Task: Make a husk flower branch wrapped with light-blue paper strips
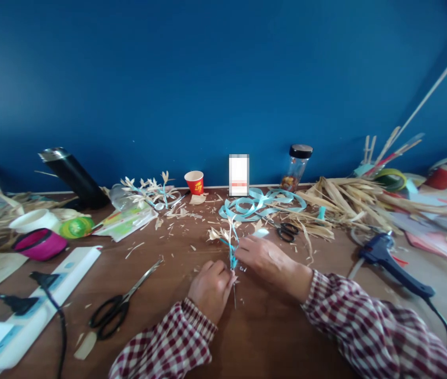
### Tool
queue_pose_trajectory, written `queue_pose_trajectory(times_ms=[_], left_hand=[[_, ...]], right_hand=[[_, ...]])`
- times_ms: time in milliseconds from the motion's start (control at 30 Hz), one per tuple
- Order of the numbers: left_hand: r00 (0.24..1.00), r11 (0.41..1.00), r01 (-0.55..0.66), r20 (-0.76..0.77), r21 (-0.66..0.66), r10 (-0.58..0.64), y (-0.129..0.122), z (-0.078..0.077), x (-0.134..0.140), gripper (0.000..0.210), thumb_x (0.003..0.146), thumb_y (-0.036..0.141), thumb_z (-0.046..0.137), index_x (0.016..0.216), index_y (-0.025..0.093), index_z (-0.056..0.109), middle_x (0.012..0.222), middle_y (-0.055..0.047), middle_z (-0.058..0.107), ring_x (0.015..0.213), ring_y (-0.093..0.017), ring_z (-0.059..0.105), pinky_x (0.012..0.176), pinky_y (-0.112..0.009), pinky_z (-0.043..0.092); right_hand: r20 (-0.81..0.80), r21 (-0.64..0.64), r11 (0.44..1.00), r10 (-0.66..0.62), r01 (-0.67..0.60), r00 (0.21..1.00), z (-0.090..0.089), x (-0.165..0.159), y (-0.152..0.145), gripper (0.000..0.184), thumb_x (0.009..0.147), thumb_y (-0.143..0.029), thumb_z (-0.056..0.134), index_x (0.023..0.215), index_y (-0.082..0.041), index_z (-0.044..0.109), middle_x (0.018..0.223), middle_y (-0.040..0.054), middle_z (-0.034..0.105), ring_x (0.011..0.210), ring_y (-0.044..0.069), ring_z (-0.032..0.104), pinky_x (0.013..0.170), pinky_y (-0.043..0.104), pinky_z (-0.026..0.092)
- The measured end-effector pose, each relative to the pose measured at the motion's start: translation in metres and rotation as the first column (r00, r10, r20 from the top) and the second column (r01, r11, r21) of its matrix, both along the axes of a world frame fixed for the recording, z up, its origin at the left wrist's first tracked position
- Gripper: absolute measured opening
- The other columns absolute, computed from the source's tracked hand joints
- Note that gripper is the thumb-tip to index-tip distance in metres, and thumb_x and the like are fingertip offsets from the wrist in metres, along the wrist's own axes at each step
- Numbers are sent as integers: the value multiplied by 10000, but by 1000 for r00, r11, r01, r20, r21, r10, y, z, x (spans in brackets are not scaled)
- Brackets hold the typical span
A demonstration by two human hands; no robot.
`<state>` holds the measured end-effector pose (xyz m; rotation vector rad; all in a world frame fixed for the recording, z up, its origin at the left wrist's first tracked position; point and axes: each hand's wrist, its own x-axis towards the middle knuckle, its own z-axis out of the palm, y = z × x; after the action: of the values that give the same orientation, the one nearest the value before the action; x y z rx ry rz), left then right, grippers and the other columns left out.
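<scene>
"Turquoise-stemmed pale flowers [220, 235]: where?"

"Centre, between both hands. The left hand [211, 289] pinches the lower stem; the right hand [266, 258] touches it higher, grip unclear because its thumb is hidden."

"And around them?"

"Scissors [124, 298] near left, a glue gun [383, 251] right, coiled ribbon [242, 216] beyond."

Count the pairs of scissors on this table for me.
2. One pair of scissors lies between the power strip and the left hand; a second pair lies beyond the right hand. Others may be hidden.
</scene>
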<state>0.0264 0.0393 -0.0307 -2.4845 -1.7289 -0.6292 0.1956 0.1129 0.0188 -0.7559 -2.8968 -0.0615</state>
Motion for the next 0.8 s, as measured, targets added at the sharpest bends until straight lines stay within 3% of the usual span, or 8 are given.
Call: queue_pose_trajectory(times_ms=[167,400,600,800], left_hand=[[1000,1000,7,-6,17,-7,1,-3,0,237,886,214,471,698,165,607,753,-47,582,737,-187,504,675,-316,429],[999,1000,22,-32,20,-22,2,-4,-1,196,877,210,489,780,198,659,802,-45,616,738,-191,519,661,-319,435],[998,1000,-2,-63,6,2,1,1,1,173,858,205,523,764,201,667,819,-50,635,753,-197,542,653,-308,444],[993,999,-1,-115,32,4,0,1,1,136,843,206,547,779,198,667,813,-49,648,766,-208,555,630,-307,439]], right_hand=[[21,-80,992,104,-102,994,8,-6,12,135,827,-79,481,855,-144,595,928,64,578,835,156,513,741,280,437],[160,-20,972,236,-236,959,23,-30,23,194,876,-103,483,773,-149,642,835,43,602,826,158,527,717,265,425],[164,22,944,320,-328,933,17,-48,32,231,869,-118,502,699,-166,651,782,29,642,792,164,499,691,277,381],[210,22,946,313,-324,926,16,-52,37,241,858,-115,505,676,-182,648,681,18,649,745,166,469,579,268,309]])
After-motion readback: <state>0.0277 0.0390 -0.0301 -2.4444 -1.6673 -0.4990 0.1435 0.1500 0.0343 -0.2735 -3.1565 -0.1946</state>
